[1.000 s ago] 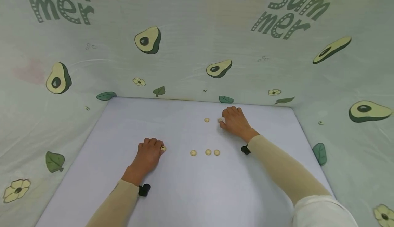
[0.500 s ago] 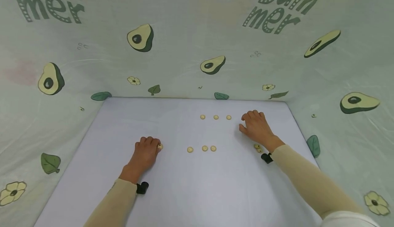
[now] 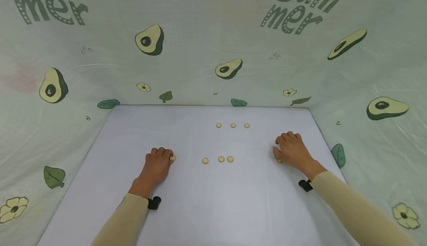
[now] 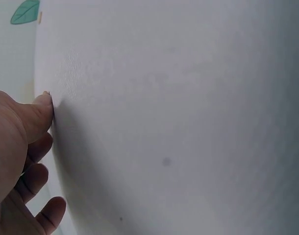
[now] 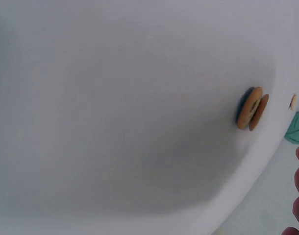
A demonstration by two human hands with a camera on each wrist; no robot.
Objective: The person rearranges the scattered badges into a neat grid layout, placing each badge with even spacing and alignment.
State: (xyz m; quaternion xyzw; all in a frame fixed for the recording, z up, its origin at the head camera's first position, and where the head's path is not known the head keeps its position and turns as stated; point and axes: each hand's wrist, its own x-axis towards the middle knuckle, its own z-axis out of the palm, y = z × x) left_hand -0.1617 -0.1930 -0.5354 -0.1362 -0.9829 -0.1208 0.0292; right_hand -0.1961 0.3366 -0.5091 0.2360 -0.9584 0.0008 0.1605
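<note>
Pinching a pale round button [image 3: 172,158] between thumb and forefinger, the left hand [image 3: 156,165] rests on the white table [image 3: 200,209], its other fingers curled. Rightward, three near buttons [image 3: 221,159] lie in a row, the leftmost set apart from the other two, which sit just beside each other. Beyond them runs a spaced row of three far buttons [image 3: 233,125]. Farthest right, the right hand [image 3: 293,150] hovers by two paired buttons [image 5: 253,108] lying close together, its thumb and loosely bent fingers parted, gripping nothing.
</note>
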